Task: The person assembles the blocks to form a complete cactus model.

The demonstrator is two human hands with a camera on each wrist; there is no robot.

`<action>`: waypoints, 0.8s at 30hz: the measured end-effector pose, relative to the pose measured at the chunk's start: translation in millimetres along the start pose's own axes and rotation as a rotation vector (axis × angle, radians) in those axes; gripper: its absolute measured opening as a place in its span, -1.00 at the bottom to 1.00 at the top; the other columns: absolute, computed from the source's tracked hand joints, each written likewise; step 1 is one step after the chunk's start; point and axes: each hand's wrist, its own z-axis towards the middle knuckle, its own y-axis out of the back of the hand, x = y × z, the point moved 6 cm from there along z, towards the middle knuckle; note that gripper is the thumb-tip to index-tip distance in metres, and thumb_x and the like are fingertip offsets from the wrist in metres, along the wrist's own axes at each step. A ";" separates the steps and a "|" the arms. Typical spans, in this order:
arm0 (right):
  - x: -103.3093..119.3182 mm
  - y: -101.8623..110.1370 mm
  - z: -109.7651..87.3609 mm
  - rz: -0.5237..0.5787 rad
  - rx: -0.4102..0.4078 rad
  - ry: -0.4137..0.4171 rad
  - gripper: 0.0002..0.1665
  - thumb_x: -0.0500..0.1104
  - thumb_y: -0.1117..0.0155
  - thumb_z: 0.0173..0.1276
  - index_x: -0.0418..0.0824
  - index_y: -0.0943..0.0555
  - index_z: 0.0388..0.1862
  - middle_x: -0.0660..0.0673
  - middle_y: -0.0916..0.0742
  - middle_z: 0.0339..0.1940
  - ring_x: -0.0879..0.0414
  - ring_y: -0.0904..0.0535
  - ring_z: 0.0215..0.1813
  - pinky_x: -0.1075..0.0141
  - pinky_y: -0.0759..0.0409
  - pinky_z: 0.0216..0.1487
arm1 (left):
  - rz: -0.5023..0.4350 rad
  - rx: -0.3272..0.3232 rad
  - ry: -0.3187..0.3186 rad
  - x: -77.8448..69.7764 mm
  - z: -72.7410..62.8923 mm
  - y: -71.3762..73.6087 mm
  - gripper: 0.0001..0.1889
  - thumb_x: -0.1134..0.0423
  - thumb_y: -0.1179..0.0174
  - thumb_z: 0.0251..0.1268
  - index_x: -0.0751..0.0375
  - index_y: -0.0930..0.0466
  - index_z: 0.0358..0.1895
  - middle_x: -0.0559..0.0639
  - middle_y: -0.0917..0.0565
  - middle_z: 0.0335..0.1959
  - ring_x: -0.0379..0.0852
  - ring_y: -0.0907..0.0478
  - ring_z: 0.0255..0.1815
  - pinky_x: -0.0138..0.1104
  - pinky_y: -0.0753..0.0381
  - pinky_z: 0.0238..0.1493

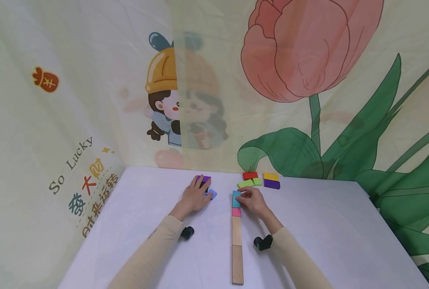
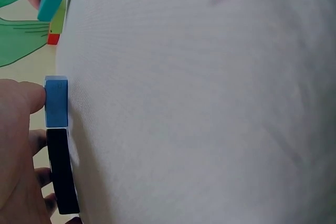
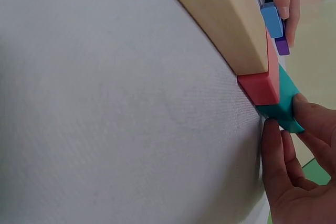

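Observation:
A row of blocks runs away from me along the table: two plain wooden blocks (image 1: 237,231), a pink block (image 1: 236,212) and, at the far end, a teal block (image 1: 235,196). My right hand (image 1: 255,203) pinches the teal block between thumb and fingers, up against the pink one in the right wrist view. To the left, my left hand (image 1: 193,198) lies with outstretched fingers over a small group. Its thumb touches a light blue block (image 2: 56,103); its other fingers are at a black block (image 2: 62,171) and a purple block (image 1: 207,178), partly hidden.
Beyond my right hand, near the table's back edge, are a red block (image 1: 250,175), two lime green blocks (image 1: 245,183), a yellow block (image 1: 271,176) and a dark purple block (image 1: 272,184). A printed cloth backdrop (image 1: 207,158) hangs behind the white table (image 1: 135,224).

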 end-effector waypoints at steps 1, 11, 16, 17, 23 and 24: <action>-0.1 -0.3 0.0 -0.006 0.002 0.004 -0.60 -0.25 -0.37 0.25 -0.24 -0.64 0.09 -0.20 -0.64 -0.22 0.10 -0.56 -0.30 0.34 -0.68 -0.21 | -0.004 -0.001 0.000 -0.3 -0.1 0.0 -0.34 -0.12 0.13 0.48 0.02 -0.05 0.54 0.19 0.03 0.60 0.25 0.17 0.61 0.18 -0.12 0.47; -4.0 -1.1 3.5 -0.057 0.013 0.012 -0.62 -0.25 -0.37 0.25 -0.24 -0.65 0.07 -0.16 -0.63 -0.26 0.08 -0.49 -0.25 0.43 -0.57 -0.28 | -0.009 -0.010 -0.002 -1.9 0.9 1.1 -0.35 -0.11 0.14 0.49 0.02 -0.06 0.54 0.20 0.03 0.59 0.24 0.17 0.61 0.19 -0.13 0.46; -2.2 0.4 2.3 -0.053 0.015 0.014 -0.65 -0.26 -0.34 0.28 -0.25 -0.65 0.06 -0.17 -0.63 -0.27 0.09 -0.50 -0.28 0.44 -0.57 -0.32 | -0.014 -0.004 0.002 -2.2 0.7 1.1 -0.35 -0.11 0.13 0.48 0.01 -0.05 0.54 0.19 0.04 0.60 0.24 0.18 0.61 0.18 -0.11 0.47; -0.7 2.4 2.2 -0.050 0.015 0.011 -0.66 -0.25 -0.33 0.29 -0.25 -0.65 0.06 -0.18 -0.63 -0.27 0.09 -0.50 -0.29 0.44 -0.56 -0.32 | -0.017 -0.004 0.003 -2.2 0.4 1.0 -0.35 -0.11 0.13 0.48 0.01 -0.05 0.54 0.20 0.04 0.60 0.24 0.18 0.61 0.18 -0.11 0.47; 6.4 37.9 10.4 -0.160 -0.082 0.068 -0.72 -0.22 -0.22 0.38 -0.32 -0.65 -0.01 -0.27 -0.69 -0.17 -0.01 -0.55 -0.20 0.33 -0.61 -0.23 | -0.017 -0.014 0.002 -0.4 0.6 -0.9 -0.35 -0.11 0.10 0.47 0.02 -0.07 0.54 0.20 0.02 0.59 0.25 0.16 0.61 0.19 -0.13 0.46; 6.3 47.4 12.0 -0.204 -0.116 0.090 -0.72 -0.23 -0.19 0.38 -0.35 -0.65 -0.02 -0.29 -0.70 -0.14 -0.05 -0.57 -0.16 0.26 -0.64 -0.18 | -0.015 -0.016 0.002 -0.1 0.8 -1.2 -0.34 -0.11 0.10 0.47 0.01 -0.07 0.54 0.20 0.02 0.59 0.25 0.16 0.61 0.19 -0.13 0.46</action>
